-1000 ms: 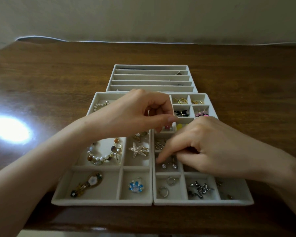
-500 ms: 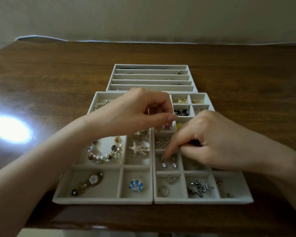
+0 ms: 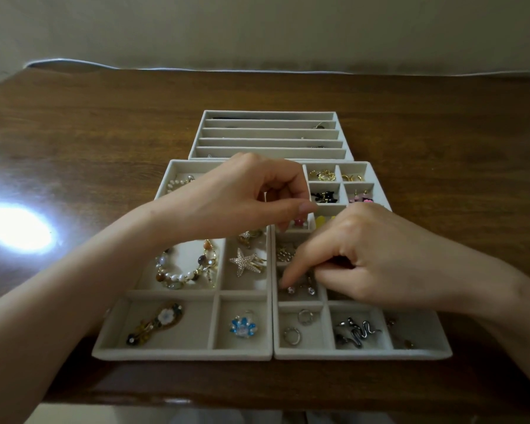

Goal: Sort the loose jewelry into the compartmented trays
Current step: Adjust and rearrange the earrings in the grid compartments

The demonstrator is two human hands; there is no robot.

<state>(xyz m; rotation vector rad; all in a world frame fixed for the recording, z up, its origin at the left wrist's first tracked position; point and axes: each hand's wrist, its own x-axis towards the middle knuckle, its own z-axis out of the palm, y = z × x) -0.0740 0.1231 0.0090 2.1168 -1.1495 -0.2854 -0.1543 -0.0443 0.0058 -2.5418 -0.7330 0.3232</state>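
Left hand (image 3: 236,198), right hand (image 3: 380,258) over trays (image 3: 181,354)

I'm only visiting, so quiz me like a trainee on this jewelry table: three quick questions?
1. True or false: the starfish clip lies in the left tray.
2. Which lies in the compartment just right of the two hoops? A) silver snake piece B) pearl strand C) yellow beads
3. How many trays stand on the table?
Key: 1 true; 2 A; 3 three.
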